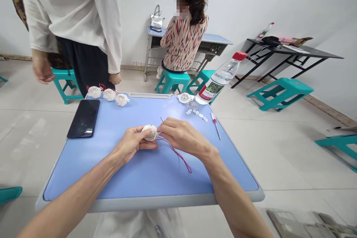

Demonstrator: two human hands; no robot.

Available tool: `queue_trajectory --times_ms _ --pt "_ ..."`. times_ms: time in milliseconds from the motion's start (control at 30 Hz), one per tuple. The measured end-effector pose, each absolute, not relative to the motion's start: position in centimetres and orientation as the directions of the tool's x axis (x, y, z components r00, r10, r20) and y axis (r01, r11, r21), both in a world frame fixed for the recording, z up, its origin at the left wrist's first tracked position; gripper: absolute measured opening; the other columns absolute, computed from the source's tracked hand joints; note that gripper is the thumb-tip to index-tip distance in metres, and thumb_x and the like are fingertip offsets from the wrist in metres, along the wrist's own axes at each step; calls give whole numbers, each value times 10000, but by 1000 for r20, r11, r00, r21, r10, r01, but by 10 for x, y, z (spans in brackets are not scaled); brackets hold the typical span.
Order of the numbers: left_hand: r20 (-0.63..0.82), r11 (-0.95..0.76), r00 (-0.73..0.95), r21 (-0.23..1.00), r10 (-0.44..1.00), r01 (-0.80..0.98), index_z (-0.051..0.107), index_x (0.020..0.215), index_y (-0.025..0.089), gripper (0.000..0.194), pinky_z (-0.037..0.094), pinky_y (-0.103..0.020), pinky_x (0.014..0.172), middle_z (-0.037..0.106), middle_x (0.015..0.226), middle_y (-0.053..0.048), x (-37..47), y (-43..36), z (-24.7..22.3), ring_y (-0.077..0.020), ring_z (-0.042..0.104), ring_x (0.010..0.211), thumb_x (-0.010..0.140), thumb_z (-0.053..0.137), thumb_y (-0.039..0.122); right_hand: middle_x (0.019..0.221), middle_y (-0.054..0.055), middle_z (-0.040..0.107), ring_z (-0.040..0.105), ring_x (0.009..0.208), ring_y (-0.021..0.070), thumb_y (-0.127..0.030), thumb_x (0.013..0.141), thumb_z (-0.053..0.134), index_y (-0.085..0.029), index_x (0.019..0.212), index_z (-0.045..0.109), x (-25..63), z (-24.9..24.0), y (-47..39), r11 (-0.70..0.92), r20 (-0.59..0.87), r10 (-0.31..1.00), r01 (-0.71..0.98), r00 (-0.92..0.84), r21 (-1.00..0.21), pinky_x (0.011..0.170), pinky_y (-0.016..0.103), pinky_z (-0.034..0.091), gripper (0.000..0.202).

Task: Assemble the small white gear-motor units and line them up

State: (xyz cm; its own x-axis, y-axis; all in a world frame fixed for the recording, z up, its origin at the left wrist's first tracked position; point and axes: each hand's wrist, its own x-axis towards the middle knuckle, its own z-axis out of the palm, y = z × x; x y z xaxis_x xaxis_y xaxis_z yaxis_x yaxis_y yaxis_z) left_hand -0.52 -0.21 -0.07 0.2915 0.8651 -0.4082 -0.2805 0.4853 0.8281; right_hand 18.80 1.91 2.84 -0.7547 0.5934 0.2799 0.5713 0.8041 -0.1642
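My left hand [135, 142] is closed around a small round white plastic case [150, 133], thumb on top and fingers beneath, just above the desk. A red cord [178, 155] trails from the case's right side toward the front of the desk. At that same side, my right hand [177, 131] is closed in a pinch, its fingertips by the case's edge; what they grip is hidden. A thin metal shaft [162, 119] shows just beyond its knuckles, and I cannot tell if it is held.
Three similar round cases [109, 95] with red cords lie back left, near a black phone [83, 119]. Back right are another case [184, 97], small white discs [200, 115], a water bottle [213, 85] and a screwdriver [215, 125]. Two people [75, 15] are beyond the blue desk [125, 182].
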Motion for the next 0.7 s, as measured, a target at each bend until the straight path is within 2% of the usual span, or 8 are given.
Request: queue_trajectory --times_ms 267,467,700 --pt "-390 479 316 827 865 -293 672 904 71 211 586 -367 779 681 778 -99 -6 -2 -2 -178 677 718 786 680 245 744 53 598 498 708 147 -181 958 422 -151 824 615 182 21 20 798 250 598 595 -761 -98 607 256 334 236" --pt "-404 481 291 831 867 -280 672 915 66 214 589 -322 734 687 756 -102 -6 -2 -1 -183 690 692 802 660 247 701 42 581 492 670 145 -194 954 427 -144 803 618 181 17 23 799 296 580 600 -759 -26 574 268 309 248" --pt "-373 451 283 839 884 -305 675 937 72 211 590 -325 747 696 805 -102 -8 -2 -4 -181 691 720 819 636 243 705 43 583 519 666 149 -207 955 418 -151 811 619 175 9 24 788 364 584 615 -726 -37 586 269 336 254"
